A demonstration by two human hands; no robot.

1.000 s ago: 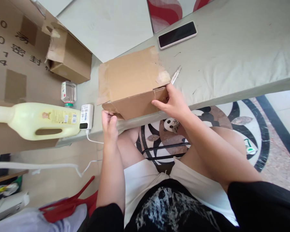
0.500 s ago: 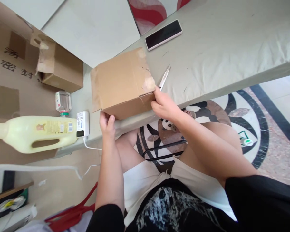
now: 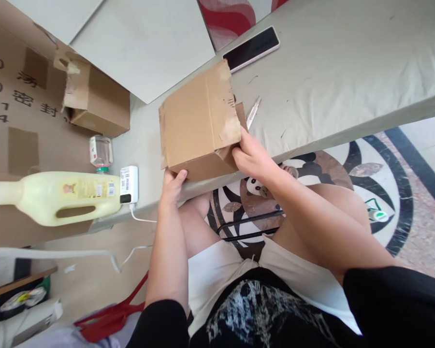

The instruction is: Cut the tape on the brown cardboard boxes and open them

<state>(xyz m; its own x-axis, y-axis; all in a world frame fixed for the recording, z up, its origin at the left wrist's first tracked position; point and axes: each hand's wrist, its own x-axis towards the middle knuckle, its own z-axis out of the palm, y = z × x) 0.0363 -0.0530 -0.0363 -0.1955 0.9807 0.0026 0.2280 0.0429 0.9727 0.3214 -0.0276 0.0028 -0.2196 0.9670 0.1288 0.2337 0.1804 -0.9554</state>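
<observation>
A brown cardboard box (image 3: 197, 116) with torn, taped edges is between my two hands at the table's front edge. My left hand (image 3: 173, 186) grips its near left corner, thumb on the front side and the other fingers hidden underneath. At the near right corner my right hand (image 3: 253, 153) is closed on the box by a loose flap (image 3: 241, 113). Just beyond that flap lies a white utility knife (image 3: 253, 113) on the cloth. Behind the box, a phone-like slab with a black screen (image 3: 252, 47) lies flat, one corner covered by the box.
To the left are a second cardboard box (image 3: 105, 99), a small clear bottle (image 3: 101, 152), a white power bank (image 3: 129, 185) with a cable, and a large pale yellow jug (image 3: 72, 198). White panels (image 3: 148, 43) stand at the back. A pale cloth covers the table (image 3: 348, 72).
The box has turned and tilted, shifting right, with both hands moving along with it. The flap on its right side now sticks out, and the box overlaps the phone's corner.
</observation>
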